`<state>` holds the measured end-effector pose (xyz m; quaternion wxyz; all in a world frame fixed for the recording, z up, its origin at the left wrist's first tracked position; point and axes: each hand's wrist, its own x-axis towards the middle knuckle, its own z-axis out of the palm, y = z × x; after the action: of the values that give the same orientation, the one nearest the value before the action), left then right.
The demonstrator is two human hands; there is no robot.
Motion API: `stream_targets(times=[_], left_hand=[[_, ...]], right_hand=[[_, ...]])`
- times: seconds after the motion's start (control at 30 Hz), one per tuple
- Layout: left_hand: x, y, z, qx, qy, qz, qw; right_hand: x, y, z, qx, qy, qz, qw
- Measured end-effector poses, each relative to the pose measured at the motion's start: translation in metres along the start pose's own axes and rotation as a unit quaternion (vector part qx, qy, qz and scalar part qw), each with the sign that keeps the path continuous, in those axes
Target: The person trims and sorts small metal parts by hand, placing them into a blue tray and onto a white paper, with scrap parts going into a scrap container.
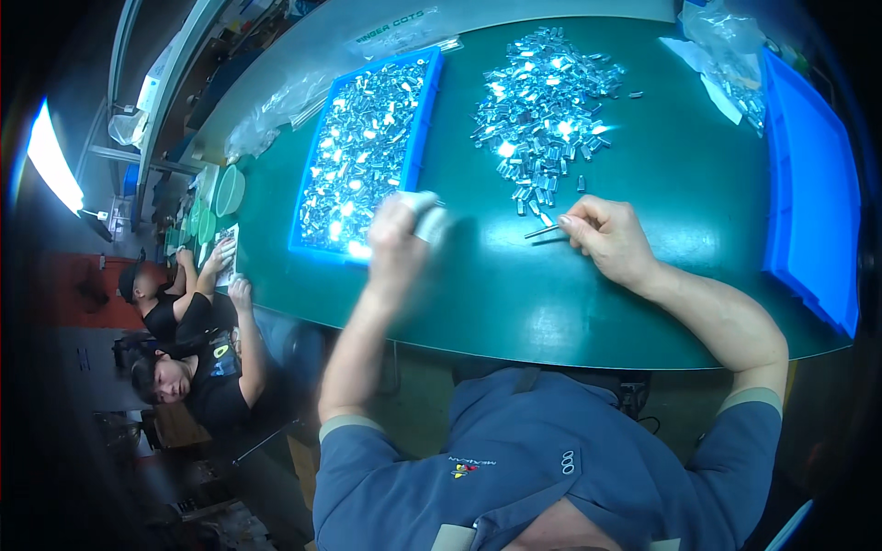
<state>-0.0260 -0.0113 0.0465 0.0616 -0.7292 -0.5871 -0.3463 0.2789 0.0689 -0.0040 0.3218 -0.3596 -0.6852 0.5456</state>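
Note:
My right hand (606,241) is closed in a pinch on a thin metal rod-like tool (540,232), whose tip points left just below the loose pile. A heap of small shiny metal pieces (551,101) spreads over the green table (551,312), its lower end trailing toward that hand. My left hand (400,234) is blurred by motion beside the lower right corner of a blue tray (423,119). Something white (428,219), perhaps a cloth or finger covers, is at its fingers; its grip is smeared. Many similar metal pieces (358,156) fill the tray.
On the right, a blue tray or lid (813,193) stands along the table edge, near a clear plastic bag (726,41) with metal pieces. Crumpled plastic (253,129) lies at the far left. Two other people (207,354) sit by green baskets (230,190) on the left.

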Motion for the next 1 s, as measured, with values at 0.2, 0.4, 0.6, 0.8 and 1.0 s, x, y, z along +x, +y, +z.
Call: stream_targets(times=[0.2, 0.4, 0.6, 0.8, 1.0], left_hand=[[0.002, -0.083, -0.053, 0.145, 0.069, -0.093, 0.983], [-0.003, -0.085, -0.05, 0.205, 0.071, -0.079, 0.973], [0.01, -0.003, 0.014, 0.019, -0.025, 0.014, 0.999], [0.013, 0.052, 0.058, -0.031, -0.14, 0.015, 0.99], [0.004, 0.059, 0.048, -0.017, -0.185, -0.007, 0.983]], right_hand=[[-0.001, -0.002, 0.0, -0.003, -0.001, -0.001, 1.0], [0.0, -0.003, 0.0, -0.012, -0.012, 0.006, 1.0], [-0.001, -0.005, -0.002, -0.007, -0.009, 0.005, 1.0], [0.0, -0.005, 0.0, 0.006, -0.002, -0.007, 1.0], [0.0, -0.002, -0.002, 0.032, -0.003, -0.015, 0.999]])
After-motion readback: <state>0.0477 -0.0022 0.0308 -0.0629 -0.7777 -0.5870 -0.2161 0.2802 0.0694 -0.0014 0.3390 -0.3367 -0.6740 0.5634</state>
